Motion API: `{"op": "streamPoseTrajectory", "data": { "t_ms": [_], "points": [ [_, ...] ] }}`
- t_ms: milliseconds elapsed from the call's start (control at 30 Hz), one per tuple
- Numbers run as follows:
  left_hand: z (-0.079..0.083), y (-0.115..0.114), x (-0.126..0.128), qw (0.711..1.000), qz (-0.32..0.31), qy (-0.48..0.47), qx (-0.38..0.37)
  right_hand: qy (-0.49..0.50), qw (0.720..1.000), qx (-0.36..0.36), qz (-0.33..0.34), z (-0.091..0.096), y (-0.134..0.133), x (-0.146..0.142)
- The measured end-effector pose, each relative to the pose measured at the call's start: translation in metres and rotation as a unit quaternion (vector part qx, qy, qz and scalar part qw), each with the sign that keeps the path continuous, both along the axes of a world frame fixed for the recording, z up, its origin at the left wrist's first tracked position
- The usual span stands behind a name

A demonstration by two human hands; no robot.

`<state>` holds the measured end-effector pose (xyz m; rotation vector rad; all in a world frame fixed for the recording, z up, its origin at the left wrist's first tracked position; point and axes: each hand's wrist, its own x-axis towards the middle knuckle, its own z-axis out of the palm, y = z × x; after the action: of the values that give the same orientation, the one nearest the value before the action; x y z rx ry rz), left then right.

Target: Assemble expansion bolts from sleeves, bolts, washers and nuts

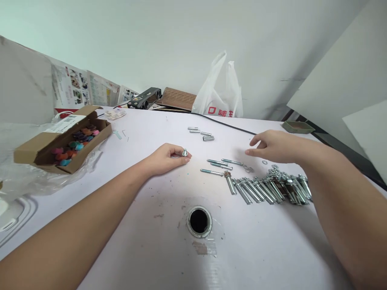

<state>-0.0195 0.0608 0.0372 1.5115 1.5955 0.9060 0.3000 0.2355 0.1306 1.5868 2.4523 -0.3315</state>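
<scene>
Near the table's middle, my left hand (167,159) is closed on a bolt (184,152), whose end points up at me with a ring round it; the rest hides in my fingers. To the right, my right hand (267,147) hovers with thumb and fingers apart and nothing visible between them. Below its fingertips lie washers (248,169) and a single washer (265,162). Several loose bolts (211,172) lie between my hands. A row of assembled sleeve anchor bolts (256,190) lies below my right hand, with nuts (275,171) heaped at its back. Metal sleeves (208,138) lie farther back.
A metal-rimmed hole (199,221) opens in the white table (145,249). At left stands a cardboard box (104,125) of colourful pieces on clear plastic wrap. A white bag (216,96), black cable (223,123) and green tray (298,127) are at the back.
</scene>
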Motion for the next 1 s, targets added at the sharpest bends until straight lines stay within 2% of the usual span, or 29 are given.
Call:
{"op": "streamPoseTrajectory", "data": {
  "t_ms": [100, 233, 300, 433, 567, 667, 767, 867, 933, 1000],
  "points": [
    [0.002, 0.000, -0.001, 1.000, -0.006, 0.018, -0.005, -0.013, 0.999, -0.036, -0.007, -0.004, -0.007, 0.027],
    [0.004, 0.001, -0.001, 0.999, -0.023, 0.025, -0.007, -0.020, 0.997, 0.037, -0.072, -0.006, 0.005, 0.070],
    [0.004, 0.001, -0.001, 0.999, -0.029, 0.028, -0.012, -0.029, 0.996, 0.048, -0.075, -0.009, 0.014, 0.083],
    [0.003, 0.002, -0.003, 0.999, -0.029, 0.030, -0.020, -0.009, 1.000, -0.008, -0.021, -0.025, 0.022, 0.085],
    [0.004, 0.002, 0.000, 0.999, -0.029, 0.029, -0.007, -0.008, 0.999, -0.034, -0.025, -0.046, 0.027, 0.081],
    [0.005, 0.001, 0.002, 0.999, -0.032, 0.028, 0.008, -0.003, 0.999, -0.036, 0.002, -0.051, 0.035, 0.082],
    [0.005, 0.000, 0.003, 0.999, -0.034, 0.020, 0.016, 0.008, 1.000, -0.016, 0.011, -0.035, 0.034, 0.068],
    [0.002, 0.000, 0.000, 0.999, -0.041, 0.007, 0.020, 0.064, 0.997, 0.027, -0.030, -0.007, 0.007, 0.028],
    [0.000, 0.001, -0.001, 0.999, -0.046, 0.000, 0.019, 0.144, 0.989, 0.005, 0.046, 0.007, -0.025, -0.011],
    [0.000, 0.001, -0.002, 0.998, -0.052, -0.005, 0.020, 0.220, 0.966, -0.016, 0.136, 0.011, -0.057, -0.052]
  ]
}}
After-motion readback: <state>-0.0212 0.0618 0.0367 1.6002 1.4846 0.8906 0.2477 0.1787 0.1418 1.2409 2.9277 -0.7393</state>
